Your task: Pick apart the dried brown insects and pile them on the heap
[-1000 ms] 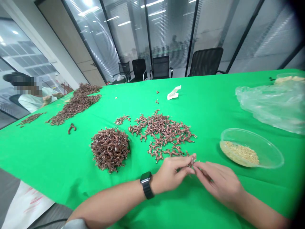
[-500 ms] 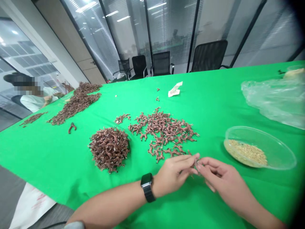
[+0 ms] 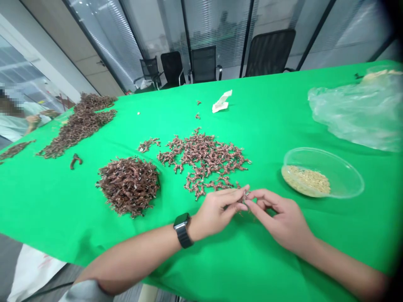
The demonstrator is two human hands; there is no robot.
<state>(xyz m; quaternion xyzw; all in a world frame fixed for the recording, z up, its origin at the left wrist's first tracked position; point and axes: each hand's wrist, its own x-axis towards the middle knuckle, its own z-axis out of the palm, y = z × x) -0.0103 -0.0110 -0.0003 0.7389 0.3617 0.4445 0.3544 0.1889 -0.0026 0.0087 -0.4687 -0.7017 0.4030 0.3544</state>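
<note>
My left hand [image 3: 217, 208] and my right hand [image 3: 277, 217] meet at the fingertips over the green tablecloth [image 3: 94, 239]. Both pinch a tiny brown insect-like piece [image 3: 244, 197], partly hidden by my fingers. Just beyond my left fingertips lies a loose spread of similar brown pieces [image 3: 203, 161]. A dense brown heap [image 3: 128, 186] sits further left, beyond my left wrist with its black watch [image 3: 181, 230]. To my right stands a clear plastic bowl [image 3: 323, 173] holding pale grains [image 3: 305, 180].
Long brown drifts [image 3: 78, 126] lie at the far left of the cloth, with a person [image 3: 19, 121] working beyond them. A crumpled clear plastic bag [image 3: 355, 111] lies far right, a white paper scrap [image 3: 221, 101] at the back. Black chairs [image 3: 204, 63] stand behind the table.
The whole scene has shifted up and left in view as my head moved. My hands stay together at the small piece, with my right fingers now more curled.
</note>
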